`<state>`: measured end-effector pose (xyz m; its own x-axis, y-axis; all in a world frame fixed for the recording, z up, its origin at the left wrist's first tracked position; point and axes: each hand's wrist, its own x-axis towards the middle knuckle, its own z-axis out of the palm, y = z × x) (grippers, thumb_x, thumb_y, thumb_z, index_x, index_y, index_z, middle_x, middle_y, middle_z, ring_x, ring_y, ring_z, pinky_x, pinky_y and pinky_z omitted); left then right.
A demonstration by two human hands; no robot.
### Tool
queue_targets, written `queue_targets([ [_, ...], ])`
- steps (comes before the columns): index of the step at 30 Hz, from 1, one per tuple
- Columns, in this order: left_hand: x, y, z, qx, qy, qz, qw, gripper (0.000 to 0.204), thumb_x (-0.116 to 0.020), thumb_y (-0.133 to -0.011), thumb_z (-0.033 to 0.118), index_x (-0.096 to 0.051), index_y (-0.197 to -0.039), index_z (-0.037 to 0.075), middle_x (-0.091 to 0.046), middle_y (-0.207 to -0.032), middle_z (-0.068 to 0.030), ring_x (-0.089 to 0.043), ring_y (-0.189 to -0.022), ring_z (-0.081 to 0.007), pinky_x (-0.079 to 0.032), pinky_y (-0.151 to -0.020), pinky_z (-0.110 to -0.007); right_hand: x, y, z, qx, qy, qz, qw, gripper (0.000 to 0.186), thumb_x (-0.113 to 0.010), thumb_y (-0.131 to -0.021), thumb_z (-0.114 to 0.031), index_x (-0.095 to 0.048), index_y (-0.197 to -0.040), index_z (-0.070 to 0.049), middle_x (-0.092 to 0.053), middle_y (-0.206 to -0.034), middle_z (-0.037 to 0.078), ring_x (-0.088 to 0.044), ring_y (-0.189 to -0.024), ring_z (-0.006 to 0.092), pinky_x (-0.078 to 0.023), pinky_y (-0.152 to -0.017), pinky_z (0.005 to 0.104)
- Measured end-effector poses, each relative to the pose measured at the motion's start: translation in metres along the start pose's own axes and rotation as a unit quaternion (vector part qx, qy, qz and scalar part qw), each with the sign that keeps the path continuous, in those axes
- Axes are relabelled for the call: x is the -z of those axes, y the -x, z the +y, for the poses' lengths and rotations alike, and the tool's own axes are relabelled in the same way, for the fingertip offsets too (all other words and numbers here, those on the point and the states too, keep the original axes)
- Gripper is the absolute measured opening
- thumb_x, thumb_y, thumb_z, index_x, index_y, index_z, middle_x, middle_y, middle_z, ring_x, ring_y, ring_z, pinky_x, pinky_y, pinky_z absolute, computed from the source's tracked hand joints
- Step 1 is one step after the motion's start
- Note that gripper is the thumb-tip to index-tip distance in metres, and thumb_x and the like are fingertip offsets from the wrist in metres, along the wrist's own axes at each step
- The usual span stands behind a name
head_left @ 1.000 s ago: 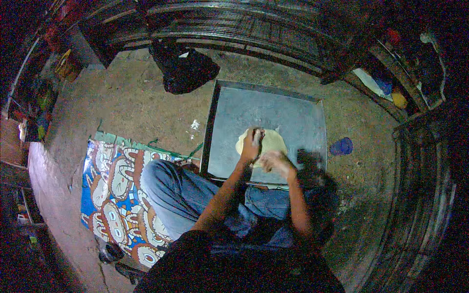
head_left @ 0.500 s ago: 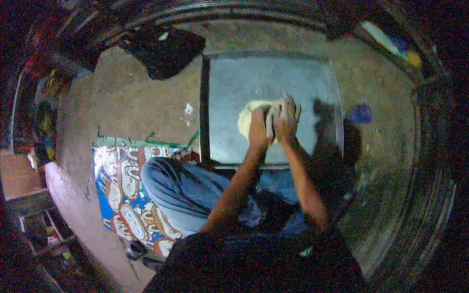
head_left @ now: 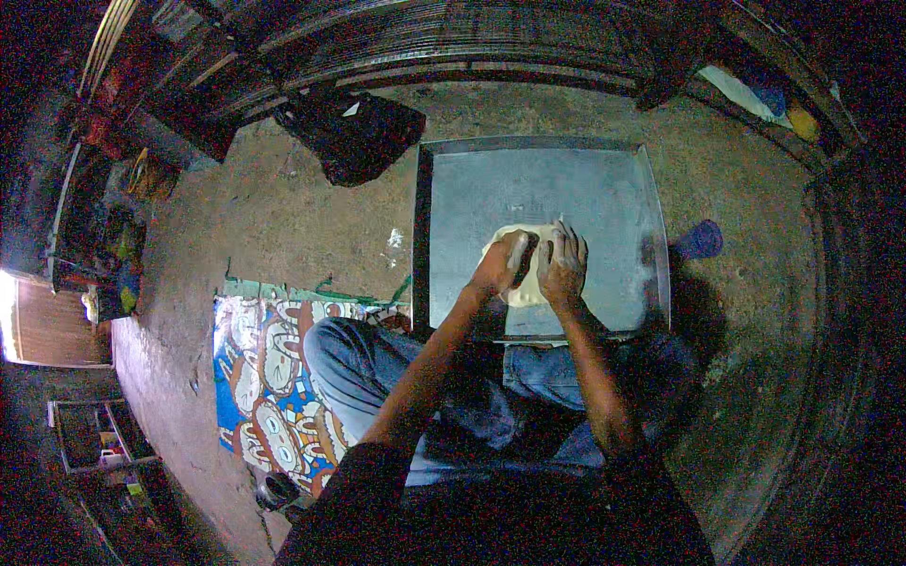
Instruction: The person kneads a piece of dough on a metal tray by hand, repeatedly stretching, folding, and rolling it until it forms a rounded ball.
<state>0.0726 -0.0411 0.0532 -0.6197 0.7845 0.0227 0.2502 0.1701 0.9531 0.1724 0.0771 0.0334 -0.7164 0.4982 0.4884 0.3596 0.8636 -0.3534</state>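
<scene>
A pale, flattened lump of dough lies on a large, shallow, rectangular metal tray in front of my crossed legs. My left hand is on the dough's left side, its fingers bent round the edge and partly hidden. On the right side rests my right hand, fingers stretched forward and dusted white, the palm pressing on the dough. A dark gap separates the two hands, and the dough shows above and below them. White dusting marks the tray's surface to the right.
A black plastic bag sits beyond the tray's left corner. A purple cup lies right of the tray. Under my left knee spreads a colourful cartoon-patterned mat. Dark shelving stands at the left, and a slatted structure at the back.
The whole view has shifted, so the tray appears lower and farther right. Both hands stay on the dough; my left hand has turned and its fingers look more bent.
</scene>
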Motion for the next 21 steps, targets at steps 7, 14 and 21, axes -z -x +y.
queue_targets([
  [7, -0.006, 0.01, -0.014, -0.177, -0.323, -0.002, 0.93, 0.052, -0.059, -0.083, 0.025, -0.05, -0.13, 0.006, -0.056, -0.121, -0.0178, -0.051, -0.115, -0.0377, -0.035, -0.102, -0.05, 0.006, 0.002, -0.006, -0.026, -0.01, -0.013, 1.0, 0.039, -0.053, -0.094, -0.024, -0.057, -0.125, 0.001, -0.059, -0.129, 0.019, -0.054, -0.12, 0.034, -0.035, -0.105, 0.0489],
  [14, -0.013, 0.011, -0.003, -0.121, -0.355, 0.128, 0.918, 0.06, -0.056, -0.089, 0.037, -0.044, -0.141, 0.009, -0.045, -0.145, -0.0175, -0.039, -0.137, -0.0375, -0.022, -0.117, -0.053, 0.006, 0.0, 0.0, -0.038, -0.017, -0.033, 0.999, 0.041, -0.053, -0.094, -0.022, -0.055, -0.129, -0.001, -0.059, -0.131, 0.017, -0.054, -0.12, 0.0319, -0.035, -0.106, 0.0457],
  [21, -0.012, 0.005, -0.01, -0.071, -0.382, 0.1, 0.916, 0.063, -0.052, -0.091, 0.041, -0.042, -0.146, 0.011, -0.042, -0.15, -0.0155, -0.033, -0.143, -0.0344, -0.018, -0.119, -0.052, 0.0, -0.004, 0.0, -0.03, -0.023, 0.001, 0.999, 0.038, -0.055, -0.094, -0.021, -0.056, -0.127, -0.002, -0.062, -0.121, 0.016, -0.056, -0.114, 0.0321, -0.038, -0.102, 0.0459],
])
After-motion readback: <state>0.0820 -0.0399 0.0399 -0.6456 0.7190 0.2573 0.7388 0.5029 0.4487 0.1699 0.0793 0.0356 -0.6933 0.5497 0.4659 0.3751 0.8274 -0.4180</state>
